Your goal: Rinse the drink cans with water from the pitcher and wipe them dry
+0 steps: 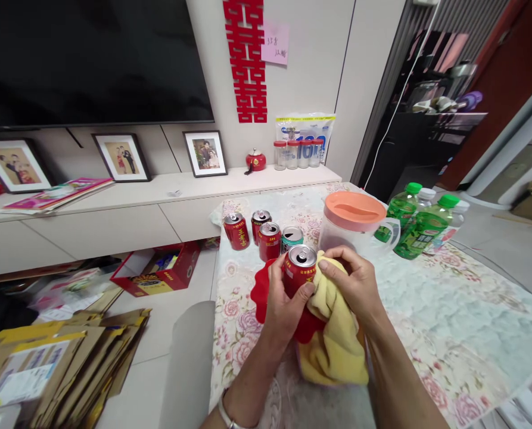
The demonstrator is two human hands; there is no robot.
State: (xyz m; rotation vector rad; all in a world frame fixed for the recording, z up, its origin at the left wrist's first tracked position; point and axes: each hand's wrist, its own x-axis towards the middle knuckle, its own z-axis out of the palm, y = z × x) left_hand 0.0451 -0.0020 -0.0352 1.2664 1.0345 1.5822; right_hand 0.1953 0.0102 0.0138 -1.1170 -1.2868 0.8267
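Observation:
My left hand (284, 301) is wrapped round a red drink can (298, 274), which is upright with its top opened. A yellow cloth (335, 325) is bunched in my right hand (355, 279) and pressed against the can's right side; its lower end hangs down toward the table. Beneath the can lies a red scalloped dish (260, 292), partly covered by my hands and the cloth. Just beyond stand more red cans, one at the left (237, 231) and another nearer the can I hold (270, 241), beside a teal-banded can (292, 237).
A pitcher with an orange lid (355, 208) stands behind my right hand. Several bottles, some green (426, 229), are at the right of the flowered tablecloth (471, 310). A grey stool (189, 363) and flattened cardboard (69, 363) are at the left.

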